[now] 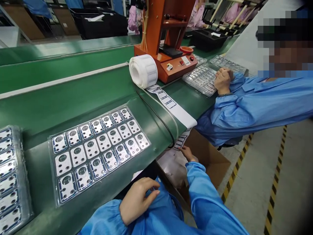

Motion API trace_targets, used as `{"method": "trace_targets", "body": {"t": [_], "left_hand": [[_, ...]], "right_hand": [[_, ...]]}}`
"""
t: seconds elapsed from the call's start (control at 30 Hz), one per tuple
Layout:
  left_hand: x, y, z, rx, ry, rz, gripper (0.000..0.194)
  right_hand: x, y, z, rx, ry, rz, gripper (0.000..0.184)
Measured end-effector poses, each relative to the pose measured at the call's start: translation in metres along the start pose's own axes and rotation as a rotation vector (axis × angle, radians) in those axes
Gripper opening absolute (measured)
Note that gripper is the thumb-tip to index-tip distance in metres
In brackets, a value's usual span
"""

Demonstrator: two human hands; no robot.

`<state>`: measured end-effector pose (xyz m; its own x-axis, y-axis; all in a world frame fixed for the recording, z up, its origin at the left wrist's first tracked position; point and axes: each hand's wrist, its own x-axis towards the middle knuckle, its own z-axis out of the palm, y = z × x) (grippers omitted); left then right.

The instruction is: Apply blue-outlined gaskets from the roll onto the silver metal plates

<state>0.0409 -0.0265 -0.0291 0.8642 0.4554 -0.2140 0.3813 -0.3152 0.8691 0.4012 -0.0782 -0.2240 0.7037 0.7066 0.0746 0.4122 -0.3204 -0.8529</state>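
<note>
My right hand (188, 154) is down past the bench edge, its fingers closed on the hanging end of a label strip (182, 139). That strip runs over the edge from a white roll of labels (143, 71) on the bench. Close to my body, my left hand (140, 198) hovers with loosely curled fingers, thumb apart and nothing in it. Beyond it on the green bench lies a clear plastic tray (54, 186) with rows of flat white parts (91, 148) with round holes. A cardboard box (207, 153) stands below my right hand, with pale paper-like material inside.
An orange press machine (166, 42) stands behind the roll. More filled trays (9, 176) are stacked at far left. A co-worker's hands (223, 80) rest by another tray (201, 78) at right. A cable (156, 112) crosses the bench to its edge.
</note>
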Motion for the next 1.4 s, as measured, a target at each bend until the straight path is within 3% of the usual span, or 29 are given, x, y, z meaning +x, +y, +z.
{"method": "trace_targets", "body": {"t": [0.13, 0.2, 0.33, 0.4, 0.53, 0.63, 0.73, 0.83, 1.0, 1.13, 1.2, 1.4], "left_hand": [[0.029, -0.008, 0.015, 0.025, -0.071, 0.026, 0.022], [0.048, -0.013, 0.026, 0.045, -0.057, 0.047, 0.028], [0.08, -0.017, 0.047, 0.014, -0.014, 0.078, 0.068], [0.09, -0.015, 0.054, -0.067, -0.042, 0.085, 0.079], [0.093, -0.007, 0.06, -0.172, -0.01, 0.028, 0.052], [0.088, -0.003, 0.058, -0.182, 0.074, 0.021, 0.038], [0.085, -0.002, 0.056, -0.217, 0.143, 0.017, 0.03], [0.085, -0.003, 0.056, -0.285, 0.163, 0.024, 0.023], [0.087, -0.009, 0.056, -0.42, 0.102, 0.062, 0.029], [0.086, -0.01, 0.054, -0.457, 0.117, 0.06, 0.019], [0.085, -0.009, 0.053, -0.458, 0.133, 0.06, 0.017], [0.085, -0.007, 0.052, -0.442, 0.166, 0.06, 0.017]], "right_hand": [[-0.047, -0.007, -0.014, 0.131, -0.073, 0.191, 0.035], [-0.074, -0.017, -0.021, 0.2, -0.079, 0.252, 0.045], [-0.12, -0.052, -0.03, 0.322, -0.048, 0.277, 0.084], [-0.134, -0.072, -0.033, 0.354, -0.039, 0.259, 0.084], [-0.146, -0.108, -0.043, 0.382, -0.057, 0.206, 0.069], [-0.148, -0.128, -0.053, 0.266, -0.064, 0.039, 0.062], [-0.147, -0.144, -0.06, 0.048, -0.025, -0.171, 0.038], [-0.144, -0.154, -0.063, 0.004, 0.002, -0.236, 0.025], [-0.14, -0.163, -0.067, -0.026, 0.004, -0.31, 0.026], [-0.137, -0.174, -0.079, -0.103, -0.005, -0.385, 0.023], [-0.137, -0.184, -0.089, -0.2, 0.008, -0.462, 0.028], [-0.139, -0.224, -0.11, -0.567, -0.042, -0.778, 0.02]]}}
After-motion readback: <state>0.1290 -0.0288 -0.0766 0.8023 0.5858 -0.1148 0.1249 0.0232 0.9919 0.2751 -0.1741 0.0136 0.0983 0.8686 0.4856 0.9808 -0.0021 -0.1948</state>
